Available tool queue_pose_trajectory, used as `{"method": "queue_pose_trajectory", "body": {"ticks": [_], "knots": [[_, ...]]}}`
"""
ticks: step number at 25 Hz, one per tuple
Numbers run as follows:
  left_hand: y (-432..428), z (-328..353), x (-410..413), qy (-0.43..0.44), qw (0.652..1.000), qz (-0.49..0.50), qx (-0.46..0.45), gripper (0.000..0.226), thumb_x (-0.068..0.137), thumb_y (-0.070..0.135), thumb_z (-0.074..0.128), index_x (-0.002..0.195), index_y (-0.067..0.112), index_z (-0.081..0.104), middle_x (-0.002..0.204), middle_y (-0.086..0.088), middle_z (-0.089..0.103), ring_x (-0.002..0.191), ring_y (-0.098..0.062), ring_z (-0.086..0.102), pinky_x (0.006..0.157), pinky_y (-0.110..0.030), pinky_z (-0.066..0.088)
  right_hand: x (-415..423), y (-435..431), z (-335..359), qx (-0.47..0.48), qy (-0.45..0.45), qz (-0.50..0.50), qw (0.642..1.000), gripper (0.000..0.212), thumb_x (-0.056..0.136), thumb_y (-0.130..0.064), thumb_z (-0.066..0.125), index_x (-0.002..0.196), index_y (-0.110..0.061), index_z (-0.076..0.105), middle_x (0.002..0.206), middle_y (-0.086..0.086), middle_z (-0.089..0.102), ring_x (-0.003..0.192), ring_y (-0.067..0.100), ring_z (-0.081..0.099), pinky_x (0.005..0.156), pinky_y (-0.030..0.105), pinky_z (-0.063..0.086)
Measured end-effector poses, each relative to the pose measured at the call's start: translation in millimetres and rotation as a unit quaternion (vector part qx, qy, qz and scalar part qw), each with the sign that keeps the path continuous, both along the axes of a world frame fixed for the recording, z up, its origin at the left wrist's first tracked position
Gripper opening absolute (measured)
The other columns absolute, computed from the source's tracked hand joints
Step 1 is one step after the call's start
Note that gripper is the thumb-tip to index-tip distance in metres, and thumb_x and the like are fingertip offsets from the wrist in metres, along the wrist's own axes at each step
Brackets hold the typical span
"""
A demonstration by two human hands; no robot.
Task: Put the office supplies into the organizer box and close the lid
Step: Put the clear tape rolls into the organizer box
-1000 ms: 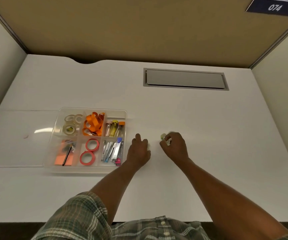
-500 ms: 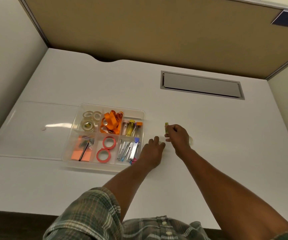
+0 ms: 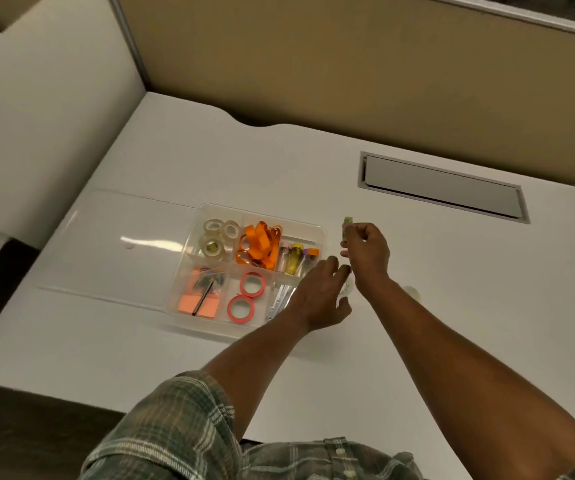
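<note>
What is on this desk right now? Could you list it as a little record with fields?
box: clear organizer box, open, holding tape rolls, orange strips and capped vials
lid: lid lies flat on the desk, left of the box
right hand: right hand pinches a small green-capped tube beside the box
left hand: left hand at the box's right edge; grip unclear
left out: pale round item by the right forearm

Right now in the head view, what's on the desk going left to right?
First the clear lid → organizer box → green-capped tube pinched by the right hand → loose clear tape roll. The left hand overlaps the box, so it's left out.
</note>
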State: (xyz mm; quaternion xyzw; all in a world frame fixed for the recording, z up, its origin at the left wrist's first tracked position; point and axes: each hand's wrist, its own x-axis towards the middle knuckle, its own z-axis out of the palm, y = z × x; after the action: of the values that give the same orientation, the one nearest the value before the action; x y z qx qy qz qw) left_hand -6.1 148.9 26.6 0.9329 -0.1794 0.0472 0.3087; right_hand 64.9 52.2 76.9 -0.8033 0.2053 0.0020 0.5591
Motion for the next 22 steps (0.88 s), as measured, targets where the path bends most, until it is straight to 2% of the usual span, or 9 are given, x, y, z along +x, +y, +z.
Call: {"method": "queue_pose_trajectory", "body": {"ticks": [2, 5, 7, 9, 11, 14, 16, 20, 22], "knots": [[34, 8, 5, -0.013, 0.997, 0.07, -0.032, 0.053, 0.073, 0.029, 0.07, 0.12, 0.008, 0.056, 0.11, -0.012, 0.055, 0.097, -0.026, 0.053, 0.079, -0.034, 0.052, 4, 25, 1, 0.003, -0.004, 0.012, 1.0, 0.024, 0.088, -0.047, 0.064, 0.087, -0.023, 0.065, 0.091, -0.008, 0.071, 0.081, 0.016, 0.072, 0.084, 0.046, 0.059], [103, 9, 8, -0.015, 0.977, 0.208, -0.043, 0.05, 0.071, 0.02, 0.069, 0.117, 0.002, 0.06, 0.108, -0.019, 0.056, 0.097, -0.035, 0.055, 0.081, -0.042, 0.049, 2, 70, -3, -0.018, -0.008, 0.083, 0.996, 0.02, 0.088, -0.041, 0.065, 0.09, -0.021, 0.068, 0.096, -0.007, 0.071, 0.095, 0.018, 0.069, 0.089, 0.047, 0.055], [149, 7, 5, 0.002, 0.958, 0.285, -0.015, 0.048, 0.073, 0.018, 0.07, 0.115, -0.002, 0.06, 0.105, -0.023, 0.056, 0.094, -0.039, 0.056, 0.079, -0.045, 0.049, -3, 102, -8, -0.055, -0.013, 0.161, 0.985, 0.019, 0.089, -0.038, 0.065, 0.091, -0.019, 0.07, 0.098, -0.005, 0.072, 0.096, 0.017, 0.067, 0.089, 0.041, 0.054], [185, 6, 1, 0.047, 0.942, 0.331, 0.012, 0.05, 0.077, 0.019, 0.07, 0.121, -0.001, 0.057, 0.11, -0.024, 0.054, 0.098, -0.041, 0.055, 0.082, -0.046, 0.048, -9, 133, -13, -0.112, -0.024, 0.247, 0.962, 0.018, 0.089, -0.033, 0.066, 0.092, -0.016, 0.072, 0.1, -0.002, 0.073, 0.095, 0.018, 0.066, 0.081, 0.03, 0.05], [207, 6, -1, 0.079, 0.935, 0.346, 0.017, 0.052, 0.081, 0.016, 0.066, 0.129, 0.001, 0.053, 0.117, -0.023, 0.052, 0.104, -0.039, 0.054, 0.087, -0.045, 0.047, -14, 158, -18, -0.128, -0.027, 0.297, 0.946, 0.017, 0.088, -0.029, 0.067, 0.094, -0.014, 0.073, 0.101, 0.0, 0.073, 0.095, 0.019, 0.068, 0.078, 0.027, 0.047], [222, 8, 1, 0.102, 0.936, 0.335, 0.002, 0.059, 0.085, 0.013, 0.063, 0.14, 0.003, 0.045, 0.131, -0.021, 0.049, 0.118, -0.036, 0.049, 0.095, -0.043, 0.045, -18, 182, -20, -0.126, -0.016, 0.333, 0.934, 0.03, 0.088, -0.026, 0.069, 0.113, -0.011, 0.07, 0.12, 0.006, 0.069, 0.112, 0.022, 0.062, 0.096, 0.032, 0.048], [221, 9, 2, 0.106, 0.938, 0.329, -0.014, 0.059, 0.087, 0.014, 0.062, 0.142, 0.005, 0.043, 0.135, -0.019, 0.046, 0.122, -0.034, 0.048, 0.097, -0.043, 0.045, -17, 186, -20, -0.139, -0.021, 0.347, 0.927, 0.038, 0.088, -0.024, 0.069, 0.123, -0.009, 0.066, 0.128, 0.007, 0.065, 0.121, 0.022, 0.057, 0.101, 0.03, 0.043], [210, 12, 0, 0.097, 0.937, 0.336, -0.021, 0.055, 0.084, 0.015, 0.062, 0.137, 0.011, 0.048, 0.131, -0.016, 0.049, 0.118, -0.033, 0.05, 0.092, -0.043, 0.049, -13, 172, -20, -0.16, -0.036, 0.337, 0.927, 0.031, 0.086, -0.026, 0.068, 0.114, -0.011, 0.069, 0.117, 0.006, 0.067, 0.113, 0.02, 0.057, 0.084, 0.021, 0.036], [200, 15, 0, 0.083, 0.939, 0.334, -0.016, 0.053, 0.082, 0.017, 0.063, 0.133, 0.011, 0.051, 0.127, -0.016, 0.051, 0.114, -0.033, 0.052, 0.091, -0.043, 0.049, -16, 157, -20, -0.168, -0.044, 0.323, 0.93, 0.025, 0.087, -0.027, 0.067, 0.107, -0.013, 0.071, 0.11, 0.006, 0.067, 0.107, 0.02, 0.058, 0.08, 0.022, 0.035]]}}
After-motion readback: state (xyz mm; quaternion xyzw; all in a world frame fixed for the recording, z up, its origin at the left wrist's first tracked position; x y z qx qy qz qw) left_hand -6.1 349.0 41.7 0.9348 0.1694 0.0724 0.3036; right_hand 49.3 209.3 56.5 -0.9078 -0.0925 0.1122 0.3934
